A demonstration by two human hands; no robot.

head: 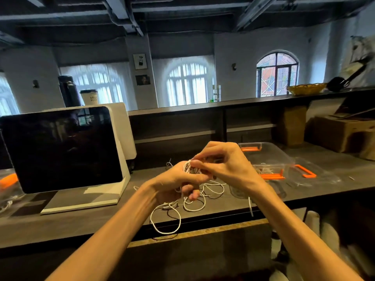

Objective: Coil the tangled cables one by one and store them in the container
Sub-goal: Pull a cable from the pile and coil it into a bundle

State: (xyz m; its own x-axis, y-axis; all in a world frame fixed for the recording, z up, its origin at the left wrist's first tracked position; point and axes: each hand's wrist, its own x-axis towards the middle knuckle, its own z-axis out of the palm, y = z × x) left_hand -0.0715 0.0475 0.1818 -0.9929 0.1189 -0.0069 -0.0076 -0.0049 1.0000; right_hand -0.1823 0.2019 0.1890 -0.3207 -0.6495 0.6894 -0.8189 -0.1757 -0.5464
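My left hand [176, 182] is closed around a small coil of white cable [187, 166] held above the counter. My right hand [222, 162] pinches the same cable at the top of the coil, its fingers touching the left hand's. Loose loops of white cable [168, 218] hang from my hands and lie tangled on the dark counter, one loop reaching past its front edge. A clear plastic container [269, 157] with orange latches stands just right of my hands, with some white cable inside. Its clear lid [310, 175] with an orange handle lies beside it.
A white point-of-sale screen [60, 147] stands on the counter at the left. Cardboard boxes [343, 134] sit at the far right. A raised shelf [203, 106] runs behind, with a paper cup [89, 97] and a woven basket [306, 89] on it.
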